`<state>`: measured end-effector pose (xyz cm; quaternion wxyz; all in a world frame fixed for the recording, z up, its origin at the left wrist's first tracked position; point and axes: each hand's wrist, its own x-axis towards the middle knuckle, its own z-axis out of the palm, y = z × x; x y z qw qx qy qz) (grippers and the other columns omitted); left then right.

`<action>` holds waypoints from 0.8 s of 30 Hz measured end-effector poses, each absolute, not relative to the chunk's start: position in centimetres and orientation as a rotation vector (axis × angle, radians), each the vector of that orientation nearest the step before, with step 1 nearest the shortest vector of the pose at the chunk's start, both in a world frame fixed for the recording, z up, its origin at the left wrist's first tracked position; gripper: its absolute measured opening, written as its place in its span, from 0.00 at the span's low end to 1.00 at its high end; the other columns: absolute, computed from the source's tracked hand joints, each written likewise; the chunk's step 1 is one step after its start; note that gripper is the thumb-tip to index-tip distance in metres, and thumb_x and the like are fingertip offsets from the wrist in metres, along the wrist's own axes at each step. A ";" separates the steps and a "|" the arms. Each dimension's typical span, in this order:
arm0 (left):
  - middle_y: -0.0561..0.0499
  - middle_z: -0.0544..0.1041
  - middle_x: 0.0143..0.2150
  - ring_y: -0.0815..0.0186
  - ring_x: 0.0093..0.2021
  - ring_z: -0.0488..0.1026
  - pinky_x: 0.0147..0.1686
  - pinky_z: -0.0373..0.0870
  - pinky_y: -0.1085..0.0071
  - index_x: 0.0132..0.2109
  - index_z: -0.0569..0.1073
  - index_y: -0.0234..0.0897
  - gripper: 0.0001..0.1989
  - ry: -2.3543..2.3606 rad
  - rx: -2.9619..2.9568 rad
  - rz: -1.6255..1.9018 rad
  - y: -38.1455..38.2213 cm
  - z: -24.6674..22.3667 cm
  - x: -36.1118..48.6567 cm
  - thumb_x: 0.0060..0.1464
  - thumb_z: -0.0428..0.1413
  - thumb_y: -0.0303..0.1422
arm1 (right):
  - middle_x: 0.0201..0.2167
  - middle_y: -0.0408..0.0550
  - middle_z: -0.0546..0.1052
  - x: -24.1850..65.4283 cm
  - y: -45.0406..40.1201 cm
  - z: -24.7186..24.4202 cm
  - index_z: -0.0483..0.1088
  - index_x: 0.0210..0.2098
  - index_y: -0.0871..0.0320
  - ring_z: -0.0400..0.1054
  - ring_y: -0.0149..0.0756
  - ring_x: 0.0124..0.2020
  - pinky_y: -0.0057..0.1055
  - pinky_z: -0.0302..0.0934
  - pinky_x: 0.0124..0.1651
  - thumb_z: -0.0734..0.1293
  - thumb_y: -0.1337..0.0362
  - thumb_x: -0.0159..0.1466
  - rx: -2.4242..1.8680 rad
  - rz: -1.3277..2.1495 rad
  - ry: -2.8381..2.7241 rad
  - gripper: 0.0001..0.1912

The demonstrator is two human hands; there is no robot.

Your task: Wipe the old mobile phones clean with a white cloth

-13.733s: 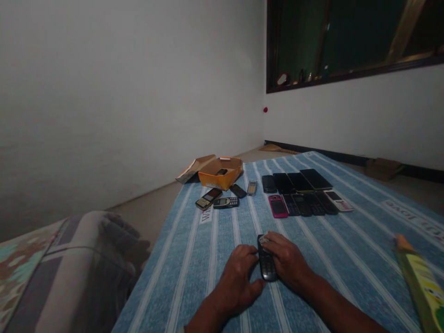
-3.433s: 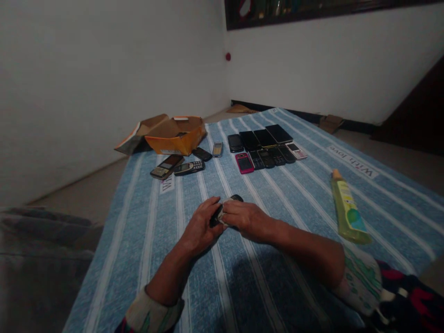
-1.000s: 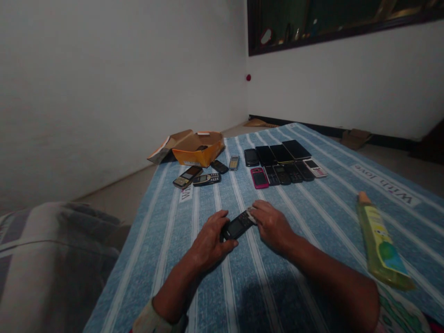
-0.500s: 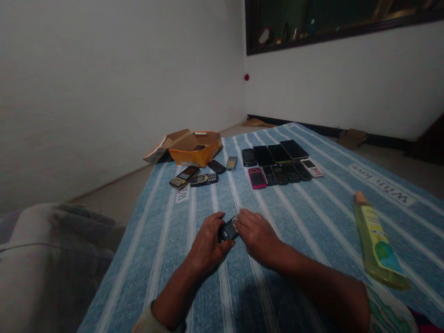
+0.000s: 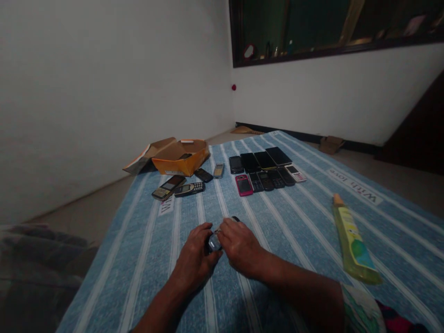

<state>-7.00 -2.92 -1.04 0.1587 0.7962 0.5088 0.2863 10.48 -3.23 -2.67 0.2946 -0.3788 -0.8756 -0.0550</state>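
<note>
A small dark mobile phone (image 5: 215,242) with a greyish screen is between my two hands, low over the striped cloth. My left hand (image 5: 196,252) grips its near left side, thumb in front and fingers behind. Across the phone's upper part lie the bent fingers of my right hand (image 5: 239,243), hiding much of it. A dark end shows past the right knuckles. Something small and pale may be under the right fingertips; I cannot make it out. Beyond my hands lie a black-and-silver keypad phone (image 5: 189,188) and a pink phone (image 5: 243,185).
An open orange cardboard box (image 5: 180,165) stands at the back left, loose phones before it. Two rows of phones, including a black smartphone (image 5: 278,156), lie at back right. A bottle of yellow-green liquid (image 5: 355,249) lies at right on the striped cloth (image 5: 294,231).
My view has shifted, so things sit further left in the picture. My right hand has slid further over the phone, covering more of its screen. My left hand keeps its grip.
</note>
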 end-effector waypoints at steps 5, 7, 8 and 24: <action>0.38 0.73 0.55 0.48 0.56 0.71 0.55 0.70 0.50 0.42 0.74 0.35 0.17 1.514 2.213 0.787 -2.9 -0.9 -6.9 0.42 0.59 0.32 | 0.40 0.55 0.74 12.2 -1.7 -1.8 0.72 0.45 0.63 0.64 0.43 0.45 0.37 0.59 0.45 0.60 0.74 0.66 -1.224 -0.031 -2.296 0.12; 0.39 0.74 0.55 0.48 0.56 0.71 0.56 0.69 0.51 0.42 0.74 0.35 0.17 1.532 2.172 0.786 -2.8 -0.6 -6.8 0.41 0.59 0.32 | 0.40 0.53 0.75 13.0 -1.1 -1.8 0.72 0.46 0.62 0.65 0.42 0.44 0.35 0.59 0.45 0.60 0.75 0.65 -1.317 0.039 -2.263 0.13; 0.39 0.74 0.55 0.48 0.56 0.71 0.56 0.69 0.51 0.42 0.74 0.35 0.17 1.532 2.148 0.788 -2.7 -0.5 -6.8 0.41 0.59 0.32 | 0.39 0.53 0.75 13.3 -0.9 -1.9 0.72 0.46 0.62 0.65 0.41 0.43 0.35 0.59 0.45 0.60 0.75 0.65 -1.356 0.075 -2.246 0.14; 0.47 0.81 0.38 0.63 0.33 0.78 0.32 0.74 0.72 0.52 0.72 0.32 0.36 1.353 0.987 1.064 -2.2 2.2 -6.1 0.31 0.70 0.30 | 0.39 0.51 0.76 14.6 0.2 -3.1 0.74 0.42 0.60 0.67 0.39 0.44 0.32 0.59 0.47 0.60 0.77 0.61 -1.397 0.201 -2.161 0.16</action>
